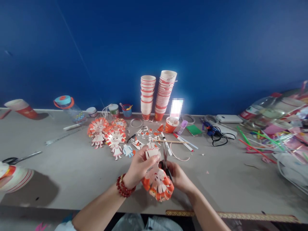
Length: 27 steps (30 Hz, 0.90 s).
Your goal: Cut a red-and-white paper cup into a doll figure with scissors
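Note:
A paper-cup doll (157, 179) with a curled orange and white fringe around its drawn face hangs upside down near the table's front. My left hand (141, 163) is closed on its white dress part, thumb on top. Black-handled scissors (165, 160) point upward in my right hand (176, 175), whose fingers are wrapped at the handles, close beside the doll. Just beyond lie paper scraps (146, 132) in orange and white. Left of them are finished-looking fringed dolls (115, 139) and a small blue and white paper figure (128, 150).
Two tall stacks of paper cups (148, 93) stand against the blue wall. Markers (185, 142), a glue stick (182, 127) and a glue gun (213, 130) lie right of centre. Bottles and coloured straws (264, 141) crowd the right. Another pair of scissors (24, 158) lies at left.

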Each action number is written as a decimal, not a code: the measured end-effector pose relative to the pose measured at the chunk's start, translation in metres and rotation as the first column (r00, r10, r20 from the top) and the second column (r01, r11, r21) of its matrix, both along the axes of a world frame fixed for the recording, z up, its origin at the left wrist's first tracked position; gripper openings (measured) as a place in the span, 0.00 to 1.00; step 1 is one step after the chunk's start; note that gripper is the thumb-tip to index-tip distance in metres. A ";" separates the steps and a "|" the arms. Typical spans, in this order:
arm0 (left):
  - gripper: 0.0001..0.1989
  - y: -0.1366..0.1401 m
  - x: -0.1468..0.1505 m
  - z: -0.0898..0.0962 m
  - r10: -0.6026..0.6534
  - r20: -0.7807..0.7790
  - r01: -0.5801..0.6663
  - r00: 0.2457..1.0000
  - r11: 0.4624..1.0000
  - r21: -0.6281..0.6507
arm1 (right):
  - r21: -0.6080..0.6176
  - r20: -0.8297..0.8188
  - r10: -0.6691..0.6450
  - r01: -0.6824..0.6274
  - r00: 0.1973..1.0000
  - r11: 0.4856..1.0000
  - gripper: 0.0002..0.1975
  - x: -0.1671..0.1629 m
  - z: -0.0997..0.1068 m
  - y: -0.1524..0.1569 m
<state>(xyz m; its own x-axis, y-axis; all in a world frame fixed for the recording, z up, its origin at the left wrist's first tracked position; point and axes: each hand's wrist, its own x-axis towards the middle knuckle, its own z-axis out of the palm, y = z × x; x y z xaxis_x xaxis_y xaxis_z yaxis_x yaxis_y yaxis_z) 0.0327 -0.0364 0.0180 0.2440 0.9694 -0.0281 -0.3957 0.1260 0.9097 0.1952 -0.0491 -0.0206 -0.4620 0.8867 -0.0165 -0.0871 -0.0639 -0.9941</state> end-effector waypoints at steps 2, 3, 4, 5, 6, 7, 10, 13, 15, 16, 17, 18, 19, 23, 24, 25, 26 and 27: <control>0.04 0.000 0.000 0.000 -0.005 0.010 0.005 1.000 1.000 0.002 | -0.011 0.004 -0.045 0.045 0.999 0.999 0.16 0.001 0.001 0.002; 0.04 0.000 0.001 -0.001 -0.002 0.014 0.002 1.000 1.000 0.005 | -0.008 0.008 -0.057 0.057 0.998 0.998 0.16 0.001 0.001 0.002; 0.04 0.000 0.001 -0.001 0.003 0.016 -0.004 1.000 1.000 0.010 | 0.002 0.016 -0.056 0.056 0.998 0.998 0.16 -0.001 0.002 0.001; 0.04 0.000 0.001 -0.001 0.010 0.013 -0.010 1.000 1.000 0.016 | 0.018 0.027 -0.045 0.045 0.999 0.999 0.15 -0.002 0.003 0.000; 0.04 0.001 0.001 -0.002 0.015 0.004 -0.015 1.000 1.000 0.022 | 0.038 0.040 -0.029 0.028 0.999 0.999 0.14 -0.004 0.004 -0.001; 0.04 0.001 0.001 -0.003 0.023 -0.010 -0.023 1.000 0.999 0.025 | 0.060 0.056 -0.023 0.019 0.998 0.998 0.13 -0.006 0.005 -0.003; 0.03 0.002 0.001 -0.005 0.050 -0.068 -0.048 0.996 0.998 0.031 | 0.117 0.119 -0.061 0.047 0.991 0.992 0.08 -0.009 0.008 -0.010; 0.02 0.002 0.001 -0.005 0.081 -0.140 -0.073 0.987 0.995 0.063 | 0.155 0.189 -0.122 0.093 0.974 0.983 0.05 -0.009 0.012 -0.014; 0.02 0.002 0.001 -0.003 0.104 -0.184 -0.091 0.977 0.993 0.079 | 0.173 0.220 -0.151 0.114 0.964 0.978 0.05 -0.008 0.014 -0.015; 0.03 0.001 0.001 -0.002 0.116 -0.200 -0.101 0.973 0.991 0.084 | 0.178 0.229 -0.161 0.121 0.960 0.977 0.05 -0.008 0.014 -0.015; 0.03 0.001 0.001 -0.002 0.125 -0.213 -0.109 0.969 0.990 0.087 | 0.182 0.234 -0.166 0.125 0.958 0.975 0.05 -0.008 0.014 -0.016; 0.03 0.001 0.001 -0.001 0.129 -0.222 -0.111 0.966 0.990 0.090 | 0.184 0.235 -0.167 0.125 0.958 0.975 0.05 -0.008 0.014 -0.016; 0.03 0.001 0.001 -0.001 0.131 -0.231 -0.111 0.964 0.989 0.096 | 0.183 0.235 -0.167 0.126 0.958 0.975 0.05 -0.008 0.014 -0.016; 0.03 0.001 0.002 -0.002 0.130 -0.266 -0.103 0.955 0.988 0.111 | 0.161 0.229 -0.159 0.124 0.960 0.979 0.05 -0.008 0.011 -0.017; 0.03 0.001 0.002 -0.002 0.133 -0.275 -0.107 0.952 0.988 0.107 | 0.155 0.223 -0.155 0.122 0.962 0.980 0.05 -0.008 0.009 -0.016; 0.03 0.002 0.002 -0.003 0.137 -0.282 -0.112 0.950 0.988 0.104 | 0.149 0.214 -0.149 0.119 0.965 0.982 0.05 -0.008 0.008 -0.016; 0.03 0.002 0.002 -0.003 0.140 -0.287 -0.115 0.948 0.988 0.103 | 0.147 0.204 -0.143 0.114 0.969 0.983 0.05 -0.009 0.007 -0.016; 0.02 0.002 0.002 -0.004 0.142 -0.290 -0.116 0.946 0.988 0.104 | 0.146 0.194 -0.140 0.112 0.971 0.983 0.05 -0.009 0.006 -0.016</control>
